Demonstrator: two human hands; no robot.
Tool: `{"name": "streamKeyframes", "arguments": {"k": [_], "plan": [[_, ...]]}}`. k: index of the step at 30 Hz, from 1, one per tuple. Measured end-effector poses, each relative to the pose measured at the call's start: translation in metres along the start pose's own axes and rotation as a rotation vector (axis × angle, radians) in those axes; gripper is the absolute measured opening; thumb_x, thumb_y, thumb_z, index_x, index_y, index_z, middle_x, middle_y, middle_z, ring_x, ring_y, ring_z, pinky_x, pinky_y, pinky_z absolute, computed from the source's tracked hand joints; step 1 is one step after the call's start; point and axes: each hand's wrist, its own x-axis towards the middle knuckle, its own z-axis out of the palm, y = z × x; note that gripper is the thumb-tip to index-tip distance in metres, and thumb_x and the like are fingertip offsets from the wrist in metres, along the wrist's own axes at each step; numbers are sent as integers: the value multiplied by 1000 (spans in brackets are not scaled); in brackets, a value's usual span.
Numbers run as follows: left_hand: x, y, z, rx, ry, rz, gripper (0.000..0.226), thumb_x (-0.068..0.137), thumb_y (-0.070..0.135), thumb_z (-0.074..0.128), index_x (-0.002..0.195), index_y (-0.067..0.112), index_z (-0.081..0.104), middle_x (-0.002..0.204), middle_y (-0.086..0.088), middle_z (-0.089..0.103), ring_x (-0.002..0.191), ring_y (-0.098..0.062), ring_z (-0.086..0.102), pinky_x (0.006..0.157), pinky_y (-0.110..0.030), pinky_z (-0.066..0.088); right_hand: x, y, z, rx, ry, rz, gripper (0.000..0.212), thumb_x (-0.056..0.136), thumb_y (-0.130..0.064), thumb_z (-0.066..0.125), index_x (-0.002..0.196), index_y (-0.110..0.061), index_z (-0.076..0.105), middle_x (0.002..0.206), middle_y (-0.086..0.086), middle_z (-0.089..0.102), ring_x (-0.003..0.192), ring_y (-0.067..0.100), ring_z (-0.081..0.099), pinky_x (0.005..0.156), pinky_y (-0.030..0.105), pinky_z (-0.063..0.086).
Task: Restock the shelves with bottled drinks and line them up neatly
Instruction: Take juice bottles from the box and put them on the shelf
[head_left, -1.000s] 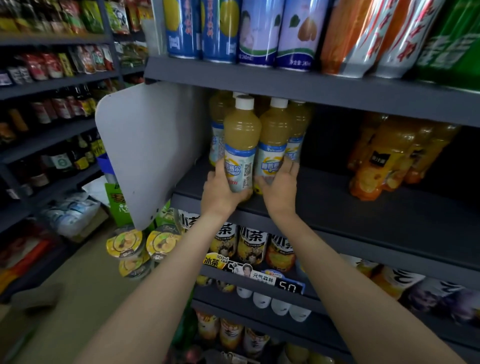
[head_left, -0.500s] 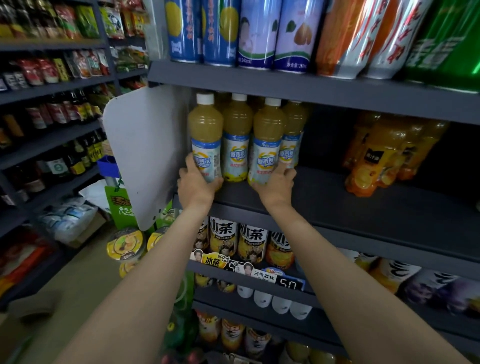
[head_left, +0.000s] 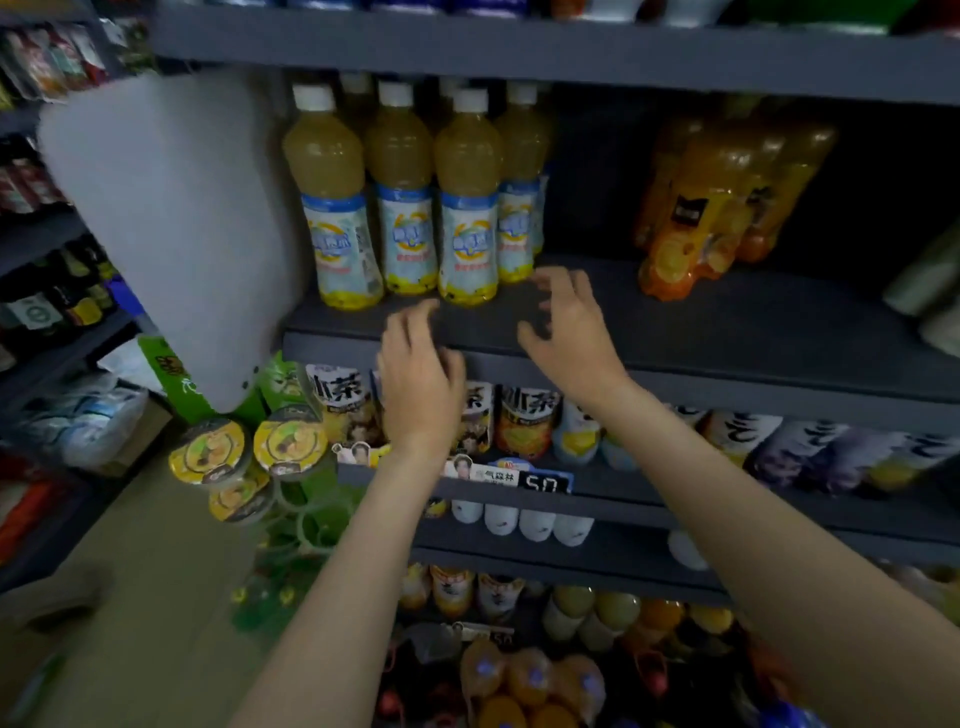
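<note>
Both hands are free – neither grip has hold of anything. The left hand hangs in front of the shelf edge with its fingers loosely bent. The right hand is over the shelf, fingers spread wide, just beside the yellow bottles but not touching them.

The yellow bottles stand upright on the shelf, pushed to its left end beside the white side panel. They stand close together with labels facing out, probably so shoppers can read them – one sits a bit further forward. Each has pale yellow juice, a white cap and a blue-and-white label. The orange bottles lean well to the right of the yellow ones.
</note>
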Motion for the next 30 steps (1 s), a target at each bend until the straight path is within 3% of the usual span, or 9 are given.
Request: {"name": "streamKeyframes", "arguments": {"k": [3, 6, 8, 11, 14, 17, 19, 24, 30], "plan": [[-46, 17, 24, -43, -254, 52, 36, 87, 5, 50, 123, 8, 47, 110, -9, 52, 94, -26, 54, 79, -41, 47, -36, 33, -26, -89, -2, -63, 44, 86, -6, 58, 128, -3, 43, 128, 17, 40, 114, 32, 46, 92, 42, 44], [-105, 33, 61, 48, -676, 43, 41, 89, 12, 51, 129, 11, 41, 114, -10, 55, 95, -30, 56, 79, -41, 48, -95, 86, -61, -218, -43, -69, 39, 84, -5, 56, 121, 0, 49, 120, 22, 45, 108, 38, 46, 87, 42, 41], [-153, 45, 89, 179, -970, -4, 43, 91, 16, 49, 132, 14, 37, 116, -9, 56, 99, -30, 56, 79, -39, 47, -141, 130, -88, -294, -101, -25, 36, 81, -5, 53, 116, 3, 53, 114, 23, 48, 102, 40, 46, 83, 40, 38], [-235, 63, 123, 238, -1204, -69, 42, 89, 17, 50, 130, 15, 38, 113, -8, 58, 103, -31, 56, 81, -38, 46, -216, 208, -125, -314, -161, 137, 37, 80, -1, 56, 116, 5, 53, 112, 25, 49, 104, 42, 46, 88, 37, 34], [-319, 81, 160, 278, -1274, -130, 42, 86, 18, 51, 127, 13, 42, 108, -13, 62, 101, -34, 59, 82, -40, 48, -300, 298, -142, -297, -267, 426, 46, 79, -3, 60, 122, 7, 48, 117, 28, 46, 109, 46, 44, 93, 43, 34], [-398, 98, 200, 289, -1292, -237, 35, 85, 15, 53, 119, 10, 48, 101, -12, 64, 100, -33, 58, 80, -37, 47, -390, 385, -140, -292, -451, 729, 57, 78, -25, 51, 126, 5, 44, 121, 27, 44, 113, 44, 41, 95, 44, 35], [-450, 106, 232, 248, -1343, -283, 35, 83, 10, 55, 117, 7, 48, 97, -12, 65, 101, -32, 57, 80, -40, 48, -452, 436, -133, -275, -558, 887, 53, 84, -24, 53, 128, 3, 42, 126, 26, 41, 118, 43, 40, 98, 44, 35], [-556, 109, 303, 197, -1454, -255, 37, 82, 7, 56, 117, 4, 48, 102, -16, 63, 94, -33, 60, 81, -43, 47, -571, 526, -82, -197, -662, 1125, 46, 87, -17, 58, 124, 5, 44, 129, 27, 45, 118, 40, 46, 95, 39, 36], [-665, 53, 355, 252, -1520, -221, 38, 83, 9, 54, 120, 7, 47, 110, -10, 59, 100, -30, 57, 80, -35, 43, -659, 600, 35, -103, -695, 1300, 49, 90, -20, 56, 127, 6, 38, 133, 24, 37, 124, 38, 40, 97, 37, 34]]}}
